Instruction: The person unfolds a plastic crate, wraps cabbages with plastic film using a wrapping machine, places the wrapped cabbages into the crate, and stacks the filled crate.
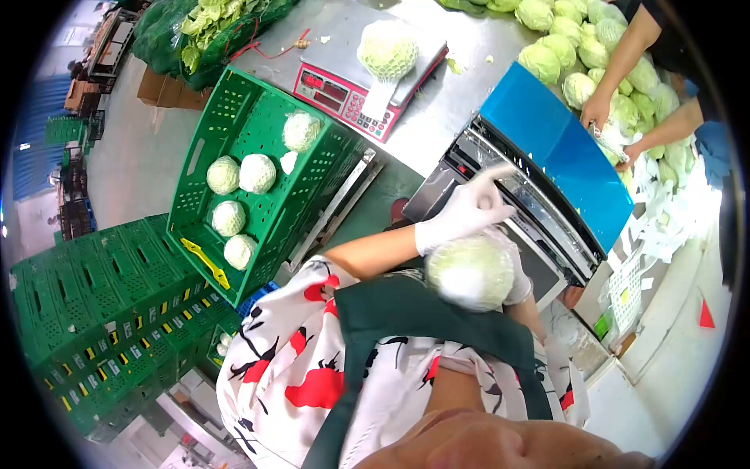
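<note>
My right hand (518, 273), in a white glove, holds a pale green cabbage (470, 273) against my dark apron from its far side; most of its fingers are hidden behind the cabbage. The cabbage looks shiny, as if covered in clear film. Just above it is my gloved left hand (467, 209), open, its fingers apart and reaching toward the metal slot of a blue-covered machine (558, 160). Whether a fingertip touches the machine I cannot tell.
Left of me, a green crate (262, 98) holds several wrapped cabbages (258, 173). A red scale (344, 100) carries a netted cabbage (387, 51). At the right, another person's hands (598, 111) work by a cabbage heap (578, 47). Stacked green crates (101, 289) stand lower left.
</note>
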`<state>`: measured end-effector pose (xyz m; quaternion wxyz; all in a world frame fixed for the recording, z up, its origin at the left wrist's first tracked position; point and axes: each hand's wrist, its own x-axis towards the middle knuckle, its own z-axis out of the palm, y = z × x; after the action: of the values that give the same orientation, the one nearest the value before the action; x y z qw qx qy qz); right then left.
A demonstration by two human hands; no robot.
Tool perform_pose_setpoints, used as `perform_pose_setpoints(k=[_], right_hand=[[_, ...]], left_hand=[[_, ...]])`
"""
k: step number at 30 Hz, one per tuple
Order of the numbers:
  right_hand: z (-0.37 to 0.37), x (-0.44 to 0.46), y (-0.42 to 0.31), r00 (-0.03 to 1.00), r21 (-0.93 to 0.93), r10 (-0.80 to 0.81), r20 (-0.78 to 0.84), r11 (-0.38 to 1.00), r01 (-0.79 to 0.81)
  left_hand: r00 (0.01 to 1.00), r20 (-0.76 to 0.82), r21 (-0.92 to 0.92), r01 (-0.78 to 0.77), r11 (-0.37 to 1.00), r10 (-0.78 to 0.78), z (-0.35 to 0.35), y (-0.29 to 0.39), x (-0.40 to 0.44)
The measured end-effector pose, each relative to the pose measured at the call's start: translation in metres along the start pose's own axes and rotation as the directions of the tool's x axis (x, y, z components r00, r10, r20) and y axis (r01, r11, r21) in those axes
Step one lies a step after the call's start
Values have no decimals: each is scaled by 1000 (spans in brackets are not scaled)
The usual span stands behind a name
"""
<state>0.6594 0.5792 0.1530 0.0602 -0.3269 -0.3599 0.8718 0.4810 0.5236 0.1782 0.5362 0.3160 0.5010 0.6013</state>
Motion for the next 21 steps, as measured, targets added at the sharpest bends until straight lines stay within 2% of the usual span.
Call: perform_pose_setpoints(k=[1, 2, 3, 4, 5, 6, 7, 8, 9, 10, 11, 12, 13, 14, 15, 16, 17, 18, 19, 20, 21], right_hand=[[6, 7, -6, 968, -280, -207, -140, 946, 162], [12, 13, -11, 879, -513, -414, -237, 822, 249], [16, 24, -20, 729, -757, -653, -203, 577, 306], [25, 42, -36, 687, -652, -689, -229, 633, 417], [37, 64, -54, 653, -532, -711, -259, 670, 518], [54, 88, -73, 708, -537, -666, -235, 696, 477], [70, 119, -93, 754, -542, -622, -210, 716, 440], [74, 160, -98, 768, -599, -614, -182, 689, 409], [81, 201, -99, 770, -683, -622, -146, 626, 376], [92, 244, -105, 760, -646, -649, 2, 580, 497], [108, 276, -111, 729, -587, -669, 149, 533, 609], [129, 290, -114, 726, -719, -680, 108, 451, 529], [146, 302, -118, 719, -828, -693, 64, 366, 426], [147, 329, -113, 690, -850, -713, 124, 282, 445], [137, 370, -98, 660, -867, -728, 184, 196, 458], [129, 390, -92, 660, -838, -727, 192, 229, 495], [121, 410, -85, 660, -807, -725, 199, 261, 530], [114, 419, -85, 689, -711, -707, 160, 402, 577], [106, 420, -85, 723, -595, -681, 121, 533, 602], [100, 403, -95, 822, -431, -564, 84, 723, 540], [99, 368, -116, 897, -245, -435, 81, 863, 441]], left_hand=[[994, -42, -49, -99, 994, 97, -7, -11, 1], [994, 42, 83, -100, 992, 97, -24, -17, -7], [980, 141, 63, -152, 986, 142, -41, -26, -19], [946, 323, -170, 23, 985, 34, -56, -39, -29], [885, 464, -507, 248, 826, 19, -63, -35, -45], [800, 596, -706, 484, 517, 64, -69, -31, -62], [837, 546, -756, 503, 420, -19, -77, -24, -74], [889, 391, -653, 452, 608, -240, -95, -31, -83], [952, 168, -682, 301, 667, -257, -112, -30, -92], [945, 104, -812, 261, 521, -311, -128, -15, -100], [961, -18, -762, 166, 625, -277, -157, -16, -111], [956, -209, -779, -34, 626, -208, -181, -8, -131], [929, -336, -704, -140, 696, -153, -211, -4, -147], [827, -528, -683, -278, 675, -194, -237, -1, -170], [649, -746, -434, -304, 848, -149, -276, -12, -201], [598, -789, -393, -318, 863, -140, -301, -4, -223], [597, -791, -353, -274, 894, -129, -313, 17, -238], [485, -873, -105, -99, 990, -44, -334, 18, -258], [478, -878, 67, 107, 992, 8, -345, 33, -270], [510, -860, 182, 279, 943, 15, -358, 42, -281], [488, -863, 394, 489, 778, 130, -372, 35, -285]])
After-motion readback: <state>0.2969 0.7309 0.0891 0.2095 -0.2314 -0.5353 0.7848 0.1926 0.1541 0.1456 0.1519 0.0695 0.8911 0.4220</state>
